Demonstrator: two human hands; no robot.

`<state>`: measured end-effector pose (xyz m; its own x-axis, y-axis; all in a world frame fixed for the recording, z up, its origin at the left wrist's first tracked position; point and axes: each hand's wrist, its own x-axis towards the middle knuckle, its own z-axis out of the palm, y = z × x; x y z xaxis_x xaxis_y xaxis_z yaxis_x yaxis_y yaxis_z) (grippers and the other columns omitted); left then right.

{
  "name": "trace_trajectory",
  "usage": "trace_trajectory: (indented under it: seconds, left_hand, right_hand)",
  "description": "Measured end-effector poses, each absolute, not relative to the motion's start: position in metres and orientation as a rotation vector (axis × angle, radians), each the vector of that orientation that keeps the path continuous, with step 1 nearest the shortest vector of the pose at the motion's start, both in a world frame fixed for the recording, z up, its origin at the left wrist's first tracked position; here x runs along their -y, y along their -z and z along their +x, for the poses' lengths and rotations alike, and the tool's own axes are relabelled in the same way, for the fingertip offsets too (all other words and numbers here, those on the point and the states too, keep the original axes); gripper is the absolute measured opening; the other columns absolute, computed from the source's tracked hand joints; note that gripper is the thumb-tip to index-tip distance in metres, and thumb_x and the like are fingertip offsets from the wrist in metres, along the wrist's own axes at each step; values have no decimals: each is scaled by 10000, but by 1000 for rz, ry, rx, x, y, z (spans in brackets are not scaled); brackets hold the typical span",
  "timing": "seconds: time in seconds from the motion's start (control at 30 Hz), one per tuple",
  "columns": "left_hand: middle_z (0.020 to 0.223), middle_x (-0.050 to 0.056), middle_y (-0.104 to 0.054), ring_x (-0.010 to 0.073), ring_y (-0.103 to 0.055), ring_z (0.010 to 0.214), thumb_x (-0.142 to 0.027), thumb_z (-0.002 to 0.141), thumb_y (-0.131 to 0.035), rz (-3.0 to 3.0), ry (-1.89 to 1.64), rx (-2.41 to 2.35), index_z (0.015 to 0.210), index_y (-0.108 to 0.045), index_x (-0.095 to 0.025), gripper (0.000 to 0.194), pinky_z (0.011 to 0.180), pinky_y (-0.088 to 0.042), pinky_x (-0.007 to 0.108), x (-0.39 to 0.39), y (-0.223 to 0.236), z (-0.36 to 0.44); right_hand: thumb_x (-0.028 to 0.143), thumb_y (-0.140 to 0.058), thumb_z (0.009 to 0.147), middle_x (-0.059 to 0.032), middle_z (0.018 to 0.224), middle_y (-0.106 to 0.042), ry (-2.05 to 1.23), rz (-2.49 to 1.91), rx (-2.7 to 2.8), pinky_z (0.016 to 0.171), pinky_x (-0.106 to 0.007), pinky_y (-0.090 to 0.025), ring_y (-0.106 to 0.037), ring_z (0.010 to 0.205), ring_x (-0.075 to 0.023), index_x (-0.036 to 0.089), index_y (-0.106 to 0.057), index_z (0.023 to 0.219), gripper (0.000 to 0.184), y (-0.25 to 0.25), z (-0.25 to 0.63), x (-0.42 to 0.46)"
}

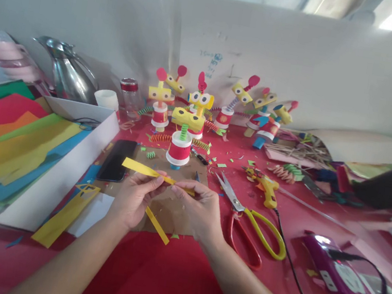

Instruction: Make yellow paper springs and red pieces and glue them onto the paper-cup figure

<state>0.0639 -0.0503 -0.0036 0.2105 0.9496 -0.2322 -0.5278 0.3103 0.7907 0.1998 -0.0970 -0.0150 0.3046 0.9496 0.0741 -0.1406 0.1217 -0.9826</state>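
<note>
Between the fingertips of both hands is a yellow paper strip (140, 166), its flat end sticking out to the left. My left hand (137, 195) pinches it near the middle, and my right hand (202, 207) pinches it close by. A second narrow yellow strip (157, 225) slants down below my left hand; whether it joins the first is hidden. Just beyond my hands stands a paper-cup figure (180, 148) with a green spring neck, a yellow head and spring arms. Underneath lies a brown cardboard sheet (160, 210).
Several similar cup figures (159, 114) stand by the wall. At right lie scissors (234, 199), a yellow glue gun (268, 192) and a purple device (338, 269) with a cable. At left are a black phone (117, 161), cut yellow paper (63, 218) and a white box (62, 176) of coloured paper.
</note>
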Motion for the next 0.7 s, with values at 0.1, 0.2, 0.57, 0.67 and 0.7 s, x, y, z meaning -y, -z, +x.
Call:
trace_trajectory:
  seconds: [0.1, 0.2, 0.57, 0.67, 0.7]
  left_hand:
    - [687, 44, -737, 103, -672, 623, -178, 480, -901, 616, -1147, -834, 718, -760, -122, 282, 606, -539, 163, 51, 3, 64]
    - [679, 46, -736, 100, -667, 602, -182, 450, -912, 603, -1164, -851, 705, -757, -111, 308, 574, -535, 150, 51, 3, 65]
    - [674, 54, -729, 103, -670, 586, -150, 467, -902, 562, -1166, -857, 692, -755, -105, 273, 515, -521, 125, 51, 6, 66]
    - [679, 49, -724, 100, -667, 587, -134, 475, -894, 551, -1184, -867, 687, -751, -99, 258, 504, -519, 122, 51, 6, 67]
    - [676, 47, -721, 97, -664, 584, -130, 479, -891, 548, -1189, -871, 685, -750, -97, 251, 500, -518, 121, 50, 6, 67]
  right_hand:
    - [325, -790, 691, -20, 758, -737, -957, -1174, 931, 678, -262, -493, -642, 710, -147, 202, -754, 760, 145, 17, 201, 97]
    - [334, -793, 687, -14, 721, -727, -991, -1176, 905, 636, -253, -483, -627, 658, -134, 193, -744, 747, 160, 18, 201, 98]
    - [315, -801, 659, 2, 663, -700, -1029, -1198, 848, 593, -235, -445, -591, 608, -112, 180, -720, 711, 165, 16, 199, 96]
    - [320, -814, 639, 5, 640, -682, -1009, -1221, 829, 580, -238, -430, -582, 602, -114, 176, -686, 671, 195, 18, 199, 96]
    - [324, -815, 636, 3, 639, -681, -1009, -1219, 823, 582, -241, -430, -584, 607, -118, 176, -676, 662, 205, 18, 198, 96]
